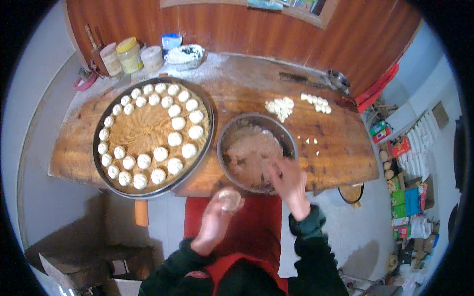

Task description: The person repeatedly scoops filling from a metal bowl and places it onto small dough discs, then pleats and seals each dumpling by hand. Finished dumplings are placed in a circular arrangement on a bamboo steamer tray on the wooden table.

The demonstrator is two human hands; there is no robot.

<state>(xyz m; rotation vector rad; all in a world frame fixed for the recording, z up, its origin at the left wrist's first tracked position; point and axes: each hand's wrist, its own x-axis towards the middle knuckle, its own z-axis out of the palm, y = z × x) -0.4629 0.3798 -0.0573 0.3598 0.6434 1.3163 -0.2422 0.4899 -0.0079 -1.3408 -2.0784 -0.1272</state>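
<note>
On my left hand (216,218) rests a thin round dough wrapper (229,200), held just in front of the table edge. My right hand (290,181) reaches over the near right rim of a round metal bowl (221,162). Its fingers are blurred, and whether they pinch anything is unclear. Brownish filling (253,150) lies in the bowl, with a shiny metal piece (266,132) partly showing at the far side. To the left, a large round woven tray (148,127) carries rings of white pleated buns (160,153).
Small dough pieces (280,108) lie behind the bowl, with another cluster (316,103) farther right and crumbs (314,141) nearby. Lidded jars (129,55) and a flour-dusted container (184,56) stand at the back left. A cleaver (299,78) and metal bowls (337,79) sit at the back right.
</note>
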